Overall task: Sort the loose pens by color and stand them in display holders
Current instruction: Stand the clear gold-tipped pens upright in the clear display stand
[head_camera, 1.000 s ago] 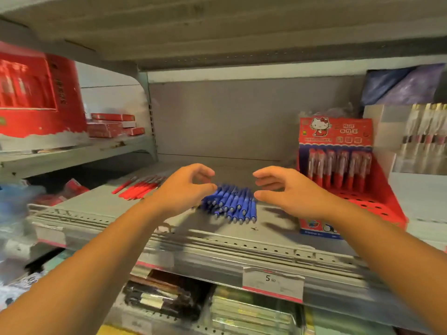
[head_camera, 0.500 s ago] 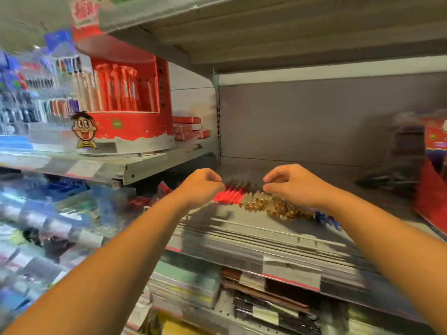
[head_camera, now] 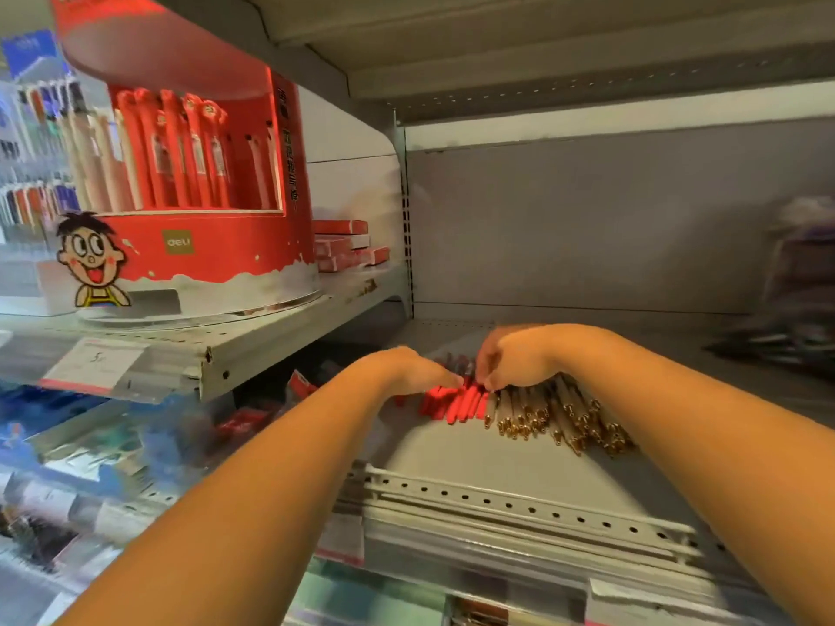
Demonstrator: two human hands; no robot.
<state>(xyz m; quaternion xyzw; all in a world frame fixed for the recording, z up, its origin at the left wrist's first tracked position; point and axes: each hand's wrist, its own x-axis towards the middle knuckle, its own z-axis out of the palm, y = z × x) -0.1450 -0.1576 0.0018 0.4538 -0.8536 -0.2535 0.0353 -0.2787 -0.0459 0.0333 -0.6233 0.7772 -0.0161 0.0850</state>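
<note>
The loose red plastic pens (head_camera: 457,403) lie side by side on the grey metal shelf (head_camera: 497,463), touching a heap of beige pens with gold tips (head_camera: 560,415) on their right. The left hand (head_camera: 406,370) lays nearly straight fingers on the red pens and grasps nothing. The right hand (head_camera: 513,359) bends its fingertips down onto the same pens; whether it pinches one cannot be determined. A round red cardboard display holder (head_camera: 203,246) stands on the upper left shelf.
</note>
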